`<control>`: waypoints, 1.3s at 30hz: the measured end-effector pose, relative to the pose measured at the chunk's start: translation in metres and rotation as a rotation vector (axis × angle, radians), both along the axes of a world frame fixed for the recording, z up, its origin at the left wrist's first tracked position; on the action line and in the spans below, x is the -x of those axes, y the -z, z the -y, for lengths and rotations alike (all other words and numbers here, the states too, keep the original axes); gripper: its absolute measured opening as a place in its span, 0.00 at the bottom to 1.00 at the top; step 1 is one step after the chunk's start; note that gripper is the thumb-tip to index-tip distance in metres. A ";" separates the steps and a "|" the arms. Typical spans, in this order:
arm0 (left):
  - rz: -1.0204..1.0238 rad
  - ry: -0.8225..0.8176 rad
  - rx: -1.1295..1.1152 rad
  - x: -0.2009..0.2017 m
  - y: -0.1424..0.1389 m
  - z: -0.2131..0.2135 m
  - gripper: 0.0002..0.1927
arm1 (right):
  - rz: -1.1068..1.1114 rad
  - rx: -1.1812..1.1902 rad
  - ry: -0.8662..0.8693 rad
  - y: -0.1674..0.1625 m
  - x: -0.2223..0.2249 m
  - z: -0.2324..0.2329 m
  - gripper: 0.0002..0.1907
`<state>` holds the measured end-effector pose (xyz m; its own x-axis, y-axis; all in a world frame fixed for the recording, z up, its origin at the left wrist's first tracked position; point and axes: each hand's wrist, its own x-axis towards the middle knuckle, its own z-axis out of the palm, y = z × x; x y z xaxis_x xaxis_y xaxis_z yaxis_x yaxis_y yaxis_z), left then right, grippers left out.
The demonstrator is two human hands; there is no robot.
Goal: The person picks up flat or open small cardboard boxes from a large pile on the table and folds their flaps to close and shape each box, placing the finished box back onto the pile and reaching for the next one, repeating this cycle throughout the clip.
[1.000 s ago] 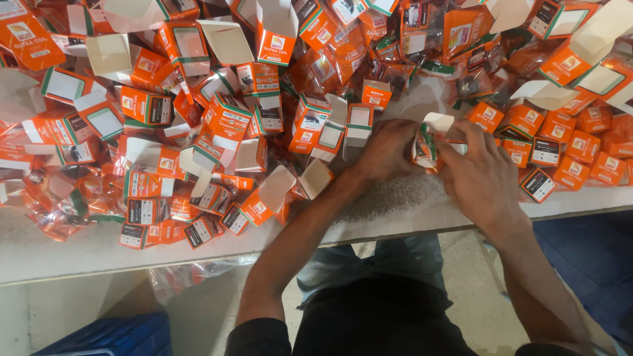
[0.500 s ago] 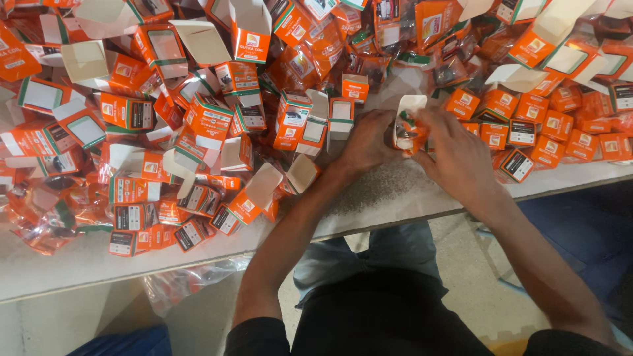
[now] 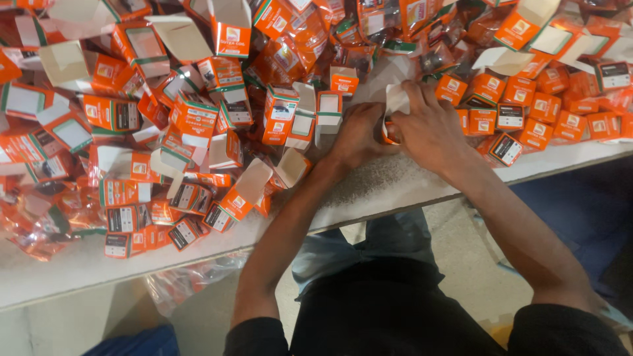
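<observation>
Both my hands meet over one small orange and white carton near the middle of the table. My left hand grips its left side. My right hand covers its right side, fingers curled over the white flap on top. Most of the carton is hidden between my palms. Around it lies a thick heap of similar orange cartons, several with white flaps standing open. A row of closed cartons sits just right of my right hand.
The white table shows a speckled bare patch under my wrists, and its front edge runs across the view. Crumpled clear orange wrappers pile up at the left. A plastic bag hangs below the table edge.
My hands have stayed together on the carton, and my right hand has closed further over its top flap. The view has shifted slightly.
</observation>
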<state>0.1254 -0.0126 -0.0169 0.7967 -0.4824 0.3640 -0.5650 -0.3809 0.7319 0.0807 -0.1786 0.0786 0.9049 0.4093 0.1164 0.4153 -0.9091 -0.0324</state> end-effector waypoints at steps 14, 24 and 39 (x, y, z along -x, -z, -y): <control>0.030 -0.017 0.066 -0.008 0.013 -0.001 0.37 | 0.146 -0.235 0.013 0.030 0.036 0.009 0.28; -0.004 0.018 0.110 0.000 0.014 -0.008 0.39 | 0.085 0.056 0.106 0.026 0.020 -0.009 0.44; -0.071 -0.009 0.294 0.003 0.006 -0.016 0.39 | 0.241 -0.966 0.124 0.083 0.054 -0.025 0.42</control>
